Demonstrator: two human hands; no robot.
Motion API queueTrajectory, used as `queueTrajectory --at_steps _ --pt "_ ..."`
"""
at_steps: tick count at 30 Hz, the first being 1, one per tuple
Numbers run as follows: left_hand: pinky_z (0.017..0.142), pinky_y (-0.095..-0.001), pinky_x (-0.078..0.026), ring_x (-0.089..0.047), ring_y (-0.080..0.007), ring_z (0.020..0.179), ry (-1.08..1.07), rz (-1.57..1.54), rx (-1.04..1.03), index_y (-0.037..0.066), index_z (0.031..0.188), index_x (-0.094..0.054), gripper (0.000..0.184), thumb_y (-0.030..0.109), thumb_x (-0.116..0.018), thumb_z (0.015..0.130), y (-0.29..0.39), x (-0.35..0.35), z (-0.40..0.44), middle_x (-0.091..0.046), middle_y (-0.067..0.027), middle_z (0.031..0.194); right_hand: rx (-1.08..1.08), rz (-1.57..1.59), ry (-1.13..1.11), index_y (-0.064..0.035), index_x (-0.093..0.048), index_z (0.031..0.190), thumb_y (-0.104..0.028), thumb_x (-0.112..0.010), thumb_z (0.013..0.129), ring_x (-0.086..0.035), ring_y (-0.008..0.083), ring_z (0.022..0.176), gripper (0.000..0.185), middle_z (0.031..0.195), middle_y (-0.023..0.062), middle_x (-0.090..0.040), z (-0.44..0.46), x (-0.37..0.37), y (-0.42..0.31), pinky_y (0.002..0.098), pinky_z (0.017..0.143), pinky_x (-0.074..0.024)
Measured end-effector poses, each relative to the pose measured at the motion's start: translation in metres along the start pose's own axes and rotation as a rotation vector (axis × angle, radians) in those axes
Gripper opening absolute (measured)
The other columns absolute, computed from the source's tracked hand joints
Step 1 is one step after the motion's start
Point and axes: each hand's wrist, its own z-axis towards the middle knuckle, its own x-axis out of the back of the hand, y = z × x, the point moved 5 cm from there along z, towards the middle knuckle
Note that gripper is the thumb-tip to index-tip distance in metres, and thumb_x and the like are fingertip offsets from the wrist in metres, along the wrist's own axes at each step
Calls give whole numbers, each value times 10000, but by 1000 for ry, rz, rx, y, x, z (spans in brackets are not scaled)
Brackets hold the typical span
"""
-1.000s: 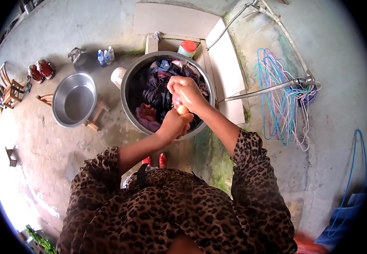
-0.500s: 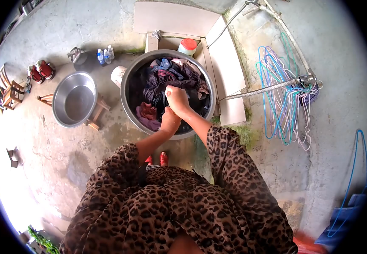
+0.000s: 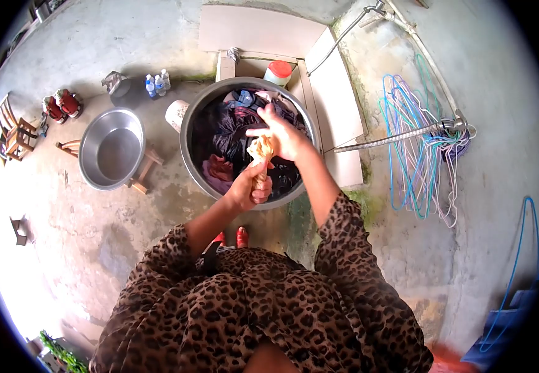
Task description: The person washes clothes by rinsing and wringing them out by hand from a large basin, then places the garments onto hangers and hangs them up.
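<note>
A large metal basin (image 3: 187, 138) stands in front of me, full of wet, mostly dark clothes (image 3: 229, 127). Over its near part, my left hand (image 3: 249, 188) is wrapped round a twisted yellowish cloth (image 3: 260, 149). My right hand (image 3: 283, 135) is at the upper end of that cloth, its fingers spread apart and its palm beside the bunched fabric. A reddish-purple garment (image 3: 218, 169) lies at the basin's left side.
An oval metal tub (image 3: 87, 149) rests on a wooden stool at the left. Several bottles (image 3: 157, 82) and a white perforated basket (image 3: 176, 113) stand nearby. A red-lidded tub (image 3: 278, 73) sits behind the basin. Hangers (image 3: 415, 155) hang at the right from a pipe.
My right hand has opened from a fist and moved slightly right. The yellowish cloth now shows between my hands; my left hand remains closed and has shifted slightly lower.
</note>
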Motion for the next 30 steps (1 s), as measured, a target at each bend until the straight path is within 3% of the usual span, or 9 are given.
queueTrajectory --at_steps 3,10,16,19,21,23,24,26,30 --pt "357 -196 -234 -317 -64 410 -356 -273 95 165 1134 -500 395 517 -459 961 9 -51 -21 -410 11 589 228 116 -309 -180 -24 1533 -813 -330 801 -399 371 1312 1015 1515 271 -215 -37 -15 -28 481 991 -423" --pt "343 -222 -292 -377 -72 390 -902 -653 277 157 1258 -464 549 600 -445 934 -6 -144 -44 -463 2 596 631 448 -824 -241 31 1527 -811 -603 623 -140 505 1395 1243 1548 263 -67 -61 -111 -49 738 977 -296" --pt "317 -207 -334 -380 -78 332 -1055 -769 278 96 1153 -453 494 536 -513 936 -13 -190 -64 -481 -20 543 1088 809 -1558 -295 -236 1497 -605 -639 801 -359 362 1308 862 1517 158 -254 -106 -170 -93 682 939 -346" --pt "317 -204 -321 -372 -76 348 -1196 -735 357 106 1102 -500 405 464 -566 925 -15 -199 -71 -473 -5 551 1093 893 -1411 -238 -492 1354 -400 -531 962 -574 163 847 426 1066 19 -589 -129 -174 -99 447 764 -473" --pt "322 -201 -298 -359 -63 376 -1322 -600 415 131 1098 -535 352 426 -587 913 -11 -203 -78 -454 26 572 939 801 -1363 -213 -502 1331 -365 -506 979 -551 133 734 383 921 -8 -571 -124 -162 -96 395 714 -474" --pt "336 -197 -285 -339 -58 411 -915 -516 402 126 987 -514 86 177 -549 927 3 -188 -84 -437 12 619 794 714 -1307 -188 -513 1307 -330 -482 997 -527 103 620 343 776 -34 -552 -119 -149 -90 342 663 -474" --pt "333 -186 -238 -306 -43 404 -725 -431 395 129 916 -481 88 161 -562 928 7 -179 -84 -407 22 601 720 670 -1277 -175 -518 1295 -313 -470 1005 -515 88 564 324 703 -47 -543 -120 -145 -89 316 638 -474" --pt "332 -176 -189 -272 -30 398 -410 -179 306 132 886 -478 104 145 -576 921 17 -163 -85 -379 43 585 625 465 -710 -106 -538 1197 -232 -425 1023 -373 38 422 243 541 -76 -370 -123 -135 -84 252 503 -405" --pt "326 -186 -168 -236 -28 373 -103 104 176 126 748 -437 225 178 -559 929 29 -146 -74 -355 60 541 532 285 -209 -70 -530 1035 -142 -456 992 -342 52 393 112 531 -76 -350 -107 -119 -78 258 453 -393"
